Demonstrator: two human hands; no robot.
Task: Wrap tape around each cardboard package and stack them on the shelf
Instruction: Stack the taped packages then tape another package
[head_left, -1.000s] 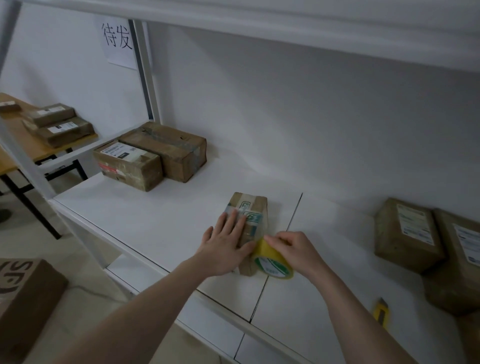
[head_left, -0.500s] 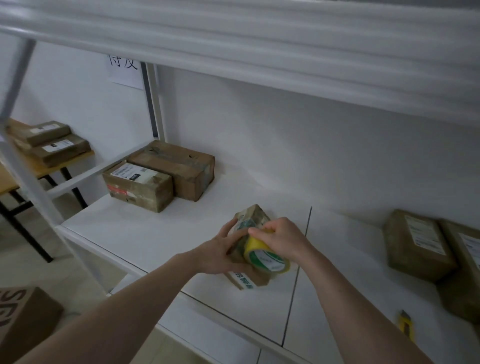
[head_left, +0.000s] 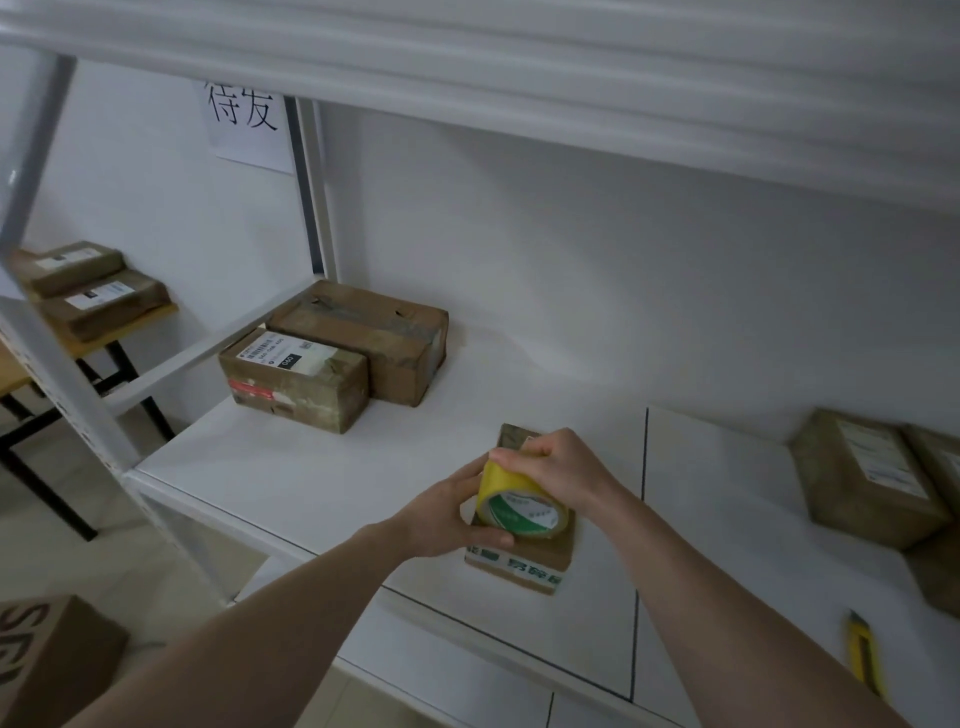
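A small cardboard package (head_left: 524, 564) with green printed tape lies on the white shelf (head_left: 291, 467), near its front edge. My left hand (head_left: 449, 514) grips the package's left side, thumb under its edge. My right hand (head_left: 563, 470) holds a yellow tape roll (head_left: 517, 506) with a green and white core on top of the package. Most of the package's top is hidden by the roll and both hands.
Two taped boxes (head_left: 332, 353) sit at the shelf's back left, more boxes (head_left: 872, 478) at the right. A yellow utility knife (head_left: 865, 654) lies at the front right. An upper shelf (head_left: 519, 62) hangs low overhead. A side table holds parcels (head_left: 88, 291); a box (head_left: 47, 660) stands on the floor.
The package was lying flat under my left palm; it was tipped up and now lies on the shelf with the roll moved from its right side onto its top. The view shifted downward.
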